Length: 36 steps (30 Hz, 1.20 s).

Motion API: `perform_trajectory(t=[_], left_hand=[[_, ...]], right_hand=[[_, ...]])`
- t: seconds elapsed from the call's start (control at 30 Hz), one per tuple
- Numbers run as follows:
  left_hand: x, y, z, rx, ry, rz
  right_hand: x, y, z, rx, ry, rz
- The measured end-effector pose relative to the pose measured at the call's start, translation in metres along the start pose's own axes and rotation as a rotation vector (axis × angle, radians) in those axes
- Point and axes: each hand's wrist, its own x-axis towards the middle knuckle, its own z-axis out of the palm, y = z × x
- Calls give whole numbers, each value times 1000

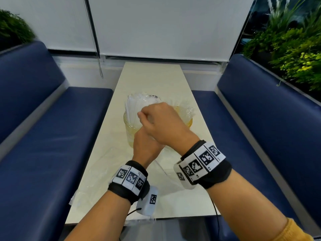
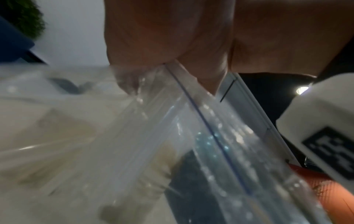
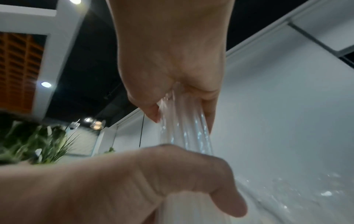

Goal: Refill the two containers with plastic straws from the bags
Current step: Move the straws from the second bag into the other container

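A clear bag (image 3: pixel 184 133) of straws is being held taut over the jar (image 1: pixel 129 126) on the counter (image 1: pixel 149 75), clenched in the right hand (image 1: pixel 163 124) above and left hand (image 1: pixel 145 148) below; emptying it into the jar probably comes next.

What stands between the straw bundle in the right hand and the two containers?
The left hand: it grips the same clear bundle just below the right hand, in front of the containers. The left container already holds white straws.
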Motion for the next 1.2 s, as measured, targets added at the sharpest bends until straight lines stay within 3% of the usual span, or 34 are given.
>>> perform_trajectory(t=[0.1,0.17,0.33,0.53,0.67,0.8,0.97,1.07,1.2], left_hand=[[-4,-2,-4,-204,-6,-41],[-4,-1,-7,-305,-12,-36],[7,4,-6,-300,68,-41],[0,-5,-9,-377,-89,-170],[-5,-11,-5,-387,-142,-204],[-2,-15,-2,-419,-142,-149],[1,-14,-6,-361,-161,-103],[2,-10,-7,-357,-176,-112],[2,-3,-10,-354,-201,-122]], right_hand=[[-1,10,-1,386,150,52],[-7,15,-1,541,224,164],[-18,20,28,682,38,345],[-6,11,22,758,165,372],[9,-3,-17,852,267,286],[36,-3,-76,992,398,187],[68,30,-133,984,619,43],[89,65,-119,865,662,106],[98,116,-66,774,586,265]])
